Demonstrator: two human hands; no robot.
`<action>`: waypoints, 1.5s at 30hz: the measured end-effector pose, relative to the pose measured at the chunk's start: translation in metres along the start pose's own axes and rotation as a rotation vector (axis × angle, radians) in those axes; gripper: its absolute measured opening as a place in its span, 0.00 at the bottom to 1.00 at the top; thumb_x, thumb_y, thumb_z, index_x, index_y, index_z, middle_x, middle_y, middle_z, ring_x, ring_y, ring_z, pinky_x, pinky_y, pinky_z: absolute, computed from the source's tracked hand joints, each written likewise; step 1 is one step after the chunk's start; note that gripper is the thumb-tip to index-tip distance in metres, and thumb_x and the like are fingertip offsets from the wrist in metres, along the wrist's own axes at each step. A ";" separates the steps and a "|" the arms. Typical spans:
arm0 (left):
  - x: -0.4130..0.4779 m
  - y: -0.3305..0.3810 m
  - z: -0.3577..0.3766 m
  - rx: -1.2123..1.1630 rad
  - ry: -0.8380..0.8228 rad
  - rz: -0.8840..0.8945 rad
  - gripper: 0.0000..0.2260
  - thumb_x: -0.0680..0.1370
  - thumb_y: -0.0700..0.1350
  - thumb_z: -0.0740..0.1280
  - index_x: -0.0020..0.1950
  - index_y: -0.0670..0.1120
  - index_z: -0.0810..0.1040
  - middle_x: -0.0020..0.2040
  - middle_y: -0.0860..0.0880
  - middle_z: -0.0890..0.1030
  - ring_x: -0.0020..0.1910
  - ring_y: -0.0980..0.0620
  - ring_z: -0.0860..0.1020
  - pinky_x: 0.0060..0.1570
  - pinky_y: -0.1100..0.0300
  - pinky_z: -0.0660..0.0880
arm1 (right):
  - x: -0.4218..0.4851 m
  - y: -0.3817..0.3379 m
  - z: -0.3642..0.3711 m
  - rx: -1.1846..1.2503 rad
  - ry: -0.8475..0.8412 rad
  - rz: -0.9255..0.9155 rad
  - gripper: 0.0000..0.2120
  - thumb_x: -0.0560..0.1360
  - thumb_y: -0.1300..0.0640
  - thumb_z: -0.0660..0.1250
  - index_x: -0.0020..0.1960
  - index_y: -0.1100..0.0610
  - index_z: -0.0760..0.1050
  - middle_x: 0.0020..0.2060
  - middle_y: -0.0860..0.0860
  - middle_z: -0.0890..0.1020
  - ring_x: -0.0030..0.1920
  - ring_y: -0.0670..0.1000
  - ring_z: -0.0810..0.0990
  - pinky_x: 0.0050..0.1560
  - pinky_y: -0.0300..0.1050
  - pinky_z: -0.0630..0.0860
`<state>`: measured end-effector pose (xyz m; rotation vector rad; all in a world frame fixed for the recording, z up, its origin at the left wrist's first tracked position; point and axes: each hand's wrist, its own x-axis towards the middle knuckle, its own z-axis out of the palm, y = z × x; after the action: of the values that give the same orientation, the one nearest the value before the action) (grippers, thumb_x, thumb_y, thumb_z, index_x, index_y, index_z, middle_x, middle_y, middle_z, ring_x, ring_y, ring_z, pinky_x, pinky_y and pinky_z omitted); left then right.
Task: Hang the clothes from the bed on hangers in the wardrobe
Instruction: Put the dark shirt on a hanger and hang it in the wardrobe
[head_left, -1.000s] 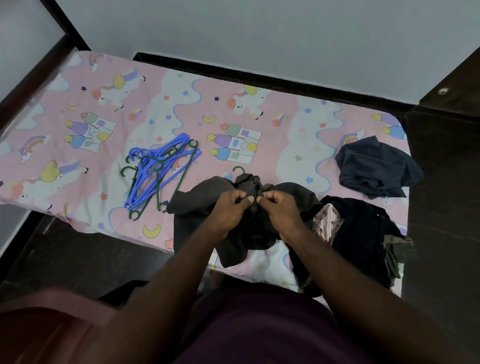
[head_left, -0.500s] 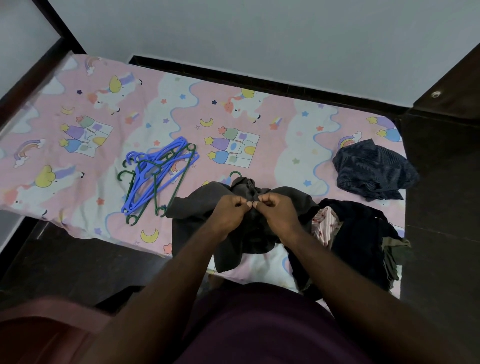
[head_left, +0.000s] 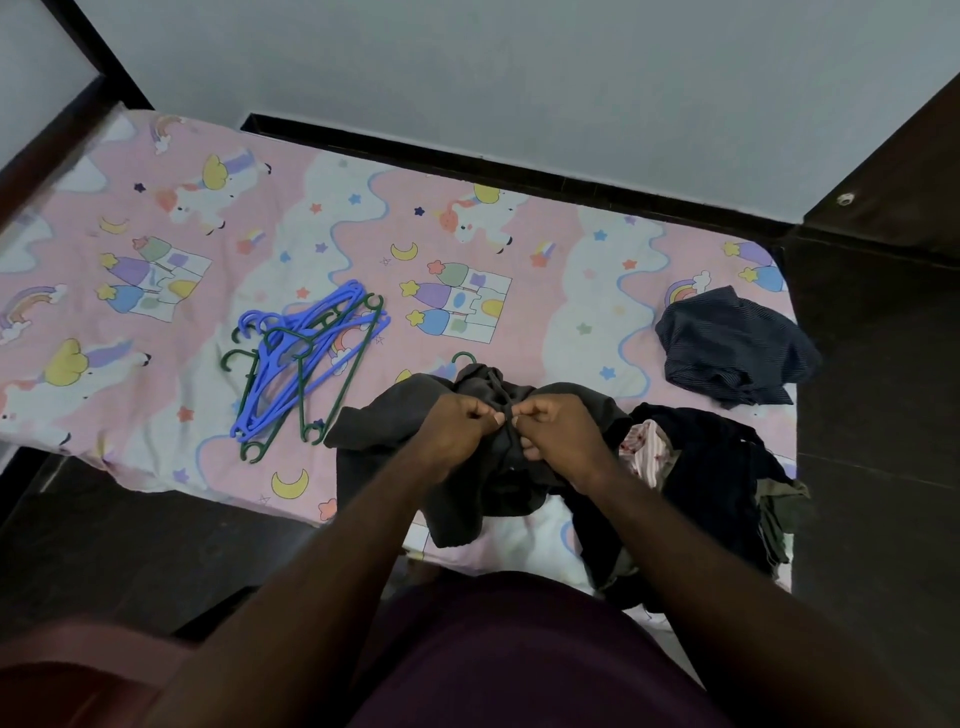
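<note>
Pinching a fold of the grey garment (head_left: 374, 431), the left hand (head_left: 457, 426) and right hand (head_left: 558, 434) meet, fingers curled on its cloth. It lies at the near edge of the bed (head_left: 156, 218). Loose hangers (head_left: 306, 358) lie to its left. A dark clothes pile (head_left: 711, 478) occupies the near right corner, with a navy garment (head_left: 732, 348) at the right edge.

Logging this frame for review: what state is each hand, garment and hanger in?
left hand: pinches grey garment.
right hand: pinches grey garment.
grey garment: bunched, green hook at its top.
hangers: loose heap on bed.
navy garment: crumpled, lying apart.
dark clothes pile: heaped at bed edge.
</note>
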<state>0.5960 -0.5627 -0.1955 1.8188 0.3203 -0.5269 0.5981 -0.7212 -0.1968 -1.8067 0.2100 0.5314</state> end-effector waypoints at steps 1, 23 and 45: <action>0.000 0.000 0.000 0.019 -0.017 0.006 0.08 0.78 0.41 0.68 0.41 0.44 0.84 0.34 0.51 0.82 0.32 0.61 0.78 0.35 0.68 0.73 | 0.000 -0.002 0.000 -0.033 0.014 0.003 0.08 0.76 0.62 0.68 0.41 0.53 0.80 0.33 0.56 0.80 0.33 0.51 0.77 0.37 0.46 0.79; 0.010 -0.008 -0.010 -0.208 -0.063 -0.029 0.12 0.82 0.44 0.62 0.48 0.39 0.83 0.44 0.44 0.84 0.45 0.47 0.82 0.50 0.57 0.80 | -0.001 -0.023 0.027 0.497 0.067 0.251 0.07 0.78 0.64 0.64 0.42 0.59 0.78 0.32 0.52 0.82 0.33 0.49 0.81 0.36 0.40 0.76; 0.014 -0.017 -0.019 0.021 0.432 0.182 0.11 0.84 0.49 0.54 0.50 0.43 0.69 0.38 0.51 0.73 0.40 0.51 0.75 0.34 0.67 0.68 | 0.028 -0.075 0.003 -0.675 0.263 -0.232 0.12 0.74 0.50 0.70 0.38 0.57 0.75 0.32 0.48 0.75 0.38 0.53 0.76 0.37 0.45 0.68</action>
<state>0.6039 -0.5399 -0.2117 1.9513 0.4349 -0.0056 0.6523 -0.6924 -0.1459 -2.5211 -0.0110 0.2006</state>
